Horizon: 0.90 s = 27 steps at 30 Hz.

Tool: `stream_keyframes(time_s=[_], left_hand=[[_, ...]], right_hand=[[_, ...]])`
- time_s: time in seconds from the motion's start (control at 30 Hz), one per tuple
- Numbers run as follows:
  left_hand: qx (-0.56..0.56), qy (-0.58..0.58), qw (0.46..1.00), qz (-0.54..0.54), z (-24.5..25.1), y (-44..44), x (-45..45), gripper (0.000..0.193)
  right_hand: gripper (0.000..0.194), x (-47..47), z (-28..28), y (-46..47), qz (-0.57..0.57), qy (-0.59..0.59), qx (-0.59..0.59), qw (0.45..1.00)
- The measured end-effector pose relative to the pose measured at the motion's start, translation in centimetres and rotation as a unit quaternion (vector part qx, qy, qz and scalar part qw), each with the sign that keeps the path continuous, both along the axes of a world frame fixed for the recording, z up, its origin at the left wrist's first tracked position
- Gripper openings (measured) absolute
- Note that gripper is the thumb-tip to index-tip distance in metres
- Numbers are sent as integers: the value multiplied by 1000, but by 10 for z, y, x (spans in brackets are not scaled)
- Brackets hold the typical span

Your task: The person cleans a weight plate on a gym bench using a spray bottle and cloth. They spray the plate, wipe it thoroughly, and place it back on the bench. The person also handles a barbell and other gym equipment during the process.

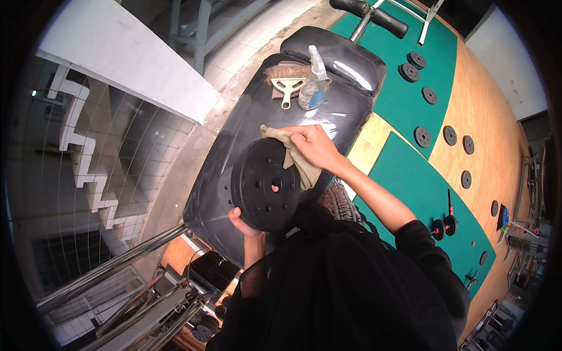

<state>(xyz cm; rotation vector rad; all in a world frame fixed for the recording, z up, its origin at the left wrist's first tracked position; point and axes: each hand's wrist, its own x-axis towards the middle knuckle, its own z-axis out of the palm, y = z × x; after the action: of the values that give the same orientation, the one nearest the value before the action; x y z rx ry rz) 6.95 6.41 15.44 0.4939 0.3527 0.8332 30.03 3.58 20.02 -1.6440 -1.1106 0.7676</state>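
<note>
A black weight plate (257, 169) with a ring of small holes is tilted up above the padded bench. My left hand (246, 226) grips its lower left edge, and a fingertip shows through the centre hole. At the upper right rim, my right hand (317, 147) pinches a beige cloth (303, 164) against the plate; part of the cloth hangs down beside it. Farther up the black bench pad (250, 112) stands a clear spray bottle (312, 85) with some blue on its side. Next to the bottle lies a cream-handled hand brush (287, 87).
Several weight plates (422, 137) lie on the green mats and wooden floor to the right. A dumbbell (444, 227) rests on the nearer mat (395, 188). Chrome rails (118, 263) run at lower left, below a wire grid (127, 131). Padded rollers (388, 22) extend past the bench's far end.
</note>
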Motion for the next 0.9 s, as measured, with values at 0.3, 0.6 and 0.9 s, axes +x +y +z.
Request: stream_keyframes(time_s=[0.3,0.6,0.9], left_hand=[[-51,93,970,217,-16,38,79,63],[-93,40,980,170,-103,79,110,68],[55,335,926,-166,-122,178,27,50]], right_hand=[[25,-33,-110,-46,-54,218,-132,965],[18,21,-124,-54,-111,250,-93,957],[18,92,-163,14,-20,172,-141,975]])
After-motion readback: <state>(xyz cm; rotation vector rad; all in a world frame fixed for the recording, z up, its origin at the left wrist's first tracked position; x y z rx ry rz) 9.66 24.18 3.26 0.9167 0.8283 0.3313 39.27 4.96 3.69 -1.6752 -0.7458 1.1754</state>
